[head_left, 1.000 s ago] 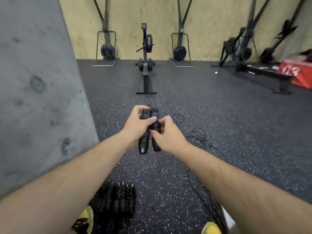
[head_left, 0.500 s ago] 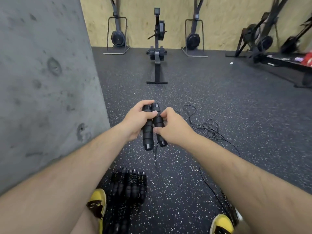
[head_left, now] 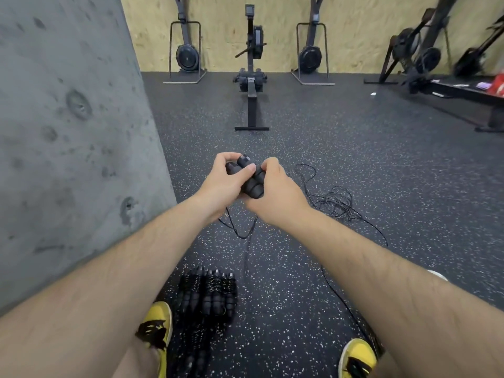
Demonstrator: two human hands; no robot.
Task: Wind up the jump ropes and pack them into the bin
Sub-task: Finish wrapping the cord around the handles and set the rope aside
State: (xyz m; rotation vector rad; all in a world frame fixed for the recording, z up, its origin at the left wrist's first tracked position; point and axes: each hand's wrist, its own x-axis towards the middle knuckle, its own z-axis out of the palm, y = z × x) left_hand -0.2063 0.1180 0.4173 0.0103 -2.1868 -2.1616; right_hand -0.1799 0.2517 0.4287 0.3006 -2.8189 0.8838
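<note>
Both of my hands hold a pair of black jump rope handles (head_left: 249,179) pressed together in front of me. My left hand (head_left: 222,184) wraps them from the left with the thumb across the top. My right hand (head_left: 274,193) grips them from the right. The thin black rope (head_left: 334,203) trails from the handles down to the floor and lies in a loose tangle to the right. Several wound jump ropes (head_left: 208,296) with black handles lie in a bundle on the floor by my left foot. No bin shows clearly.
A grey concrete wall (head_left: 68,145) rises close on the left. A rowing machine (head_left: 252,77) stands straight ahead, with ski machines (head_left: 186,53) against the plywood wall. A low bench (head_left: 463,96) sits at the far right. My yellow shoes (head_left: 156,328) stand on the speckled rubber floor.
The handles have tilted from hanging upright to pointing away from me, and my hands have closed tighter around them. The view has tipped down, showing more of the bundle and my shoes.
</note>
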